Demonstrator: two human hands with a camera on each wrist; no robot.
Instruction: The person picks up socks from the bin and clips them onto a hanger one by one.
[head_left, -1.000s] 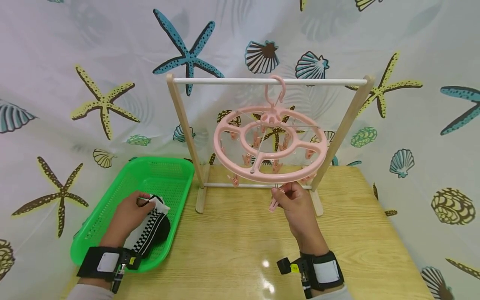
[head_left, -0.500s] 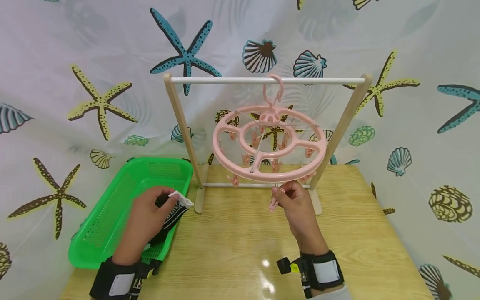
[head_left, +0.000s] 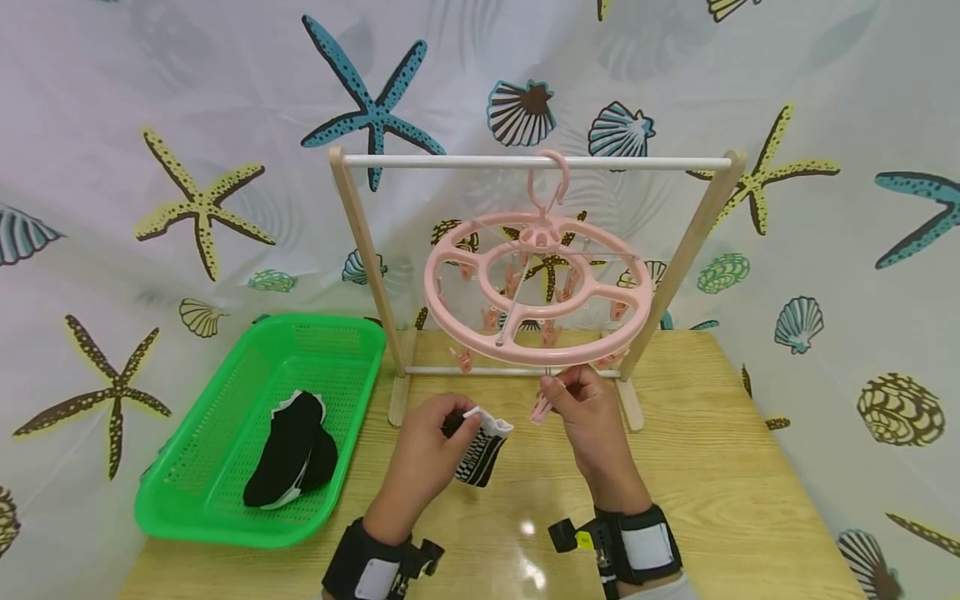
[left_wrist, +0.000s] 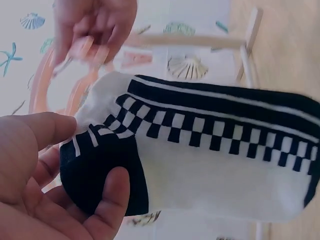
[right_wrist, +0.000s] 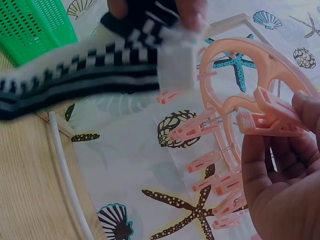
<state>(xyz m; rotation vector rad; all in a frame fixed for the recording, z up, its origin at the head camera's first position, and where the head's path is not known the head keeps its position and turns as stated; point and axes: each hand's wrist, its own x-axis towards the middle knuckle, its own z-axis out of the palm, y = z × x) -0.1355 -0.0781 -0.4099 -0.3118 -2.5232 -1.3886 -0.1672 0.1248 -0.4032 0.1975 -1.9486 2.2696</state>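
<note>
My left hand [head_left: 427,442] pinches a black-and-white checkered ankle sock [left_wrist: 220,150] by its white cuff, the sock hanging over the table in front of the rack. To its right, my right hand [head_left: 596,421] holds a pink clothespin [head_left: 542,408] between thumb and fingers. In the right wrist view the jaws of that clothespin [right_wrist: 272,112] are spread. It hangs at the front rim of a round pink clip hanger [head_left: 540,354], just right of the sock's cuff. More pink clothespins [right_wrist: 192,127] dangle beneath the ring.
A green perforated basket [head_left: 187,517] stands at the left, with black socks with white edges [head_left: 288,458] lying in it. The hanger hooks onto the white bar [head_left: 450,162] of a wooden-legged rack [head_left: 367,242]. A patterned curtain [head_left: 247,75] backs the wooden table [head_left: 720,500].
My left hand has lifted the checkered sock out of the basket and carried it right, close to the clothespin. The right hand has stayed nearly in place, holding the clothespin.
</note>
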